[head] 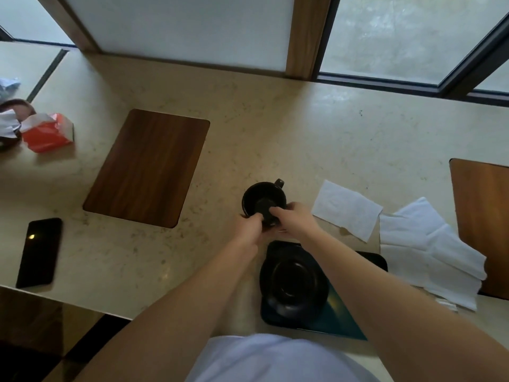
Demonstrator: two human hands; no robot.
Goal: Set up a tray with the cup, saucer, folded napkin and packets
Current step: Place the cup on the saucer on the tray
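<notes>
Fingers of left hand [249, 221] & right hand [289, 216] curl round black cup [263, 198], gripping near rim. Saucer [293, 282] sits on tray [341, 323], just below.

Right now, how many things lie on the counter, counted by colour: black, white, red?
Black: 4, namely cup, saucer, tray, phone
White: 2, namely folded napkin, loose napkins
Red: 1, namely tissue pack
Total: 7

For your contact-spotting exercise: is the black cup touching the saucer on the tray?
Apart. The head view shows the cup, held by both hands, with bare counter between it and the saucer.
</notes>
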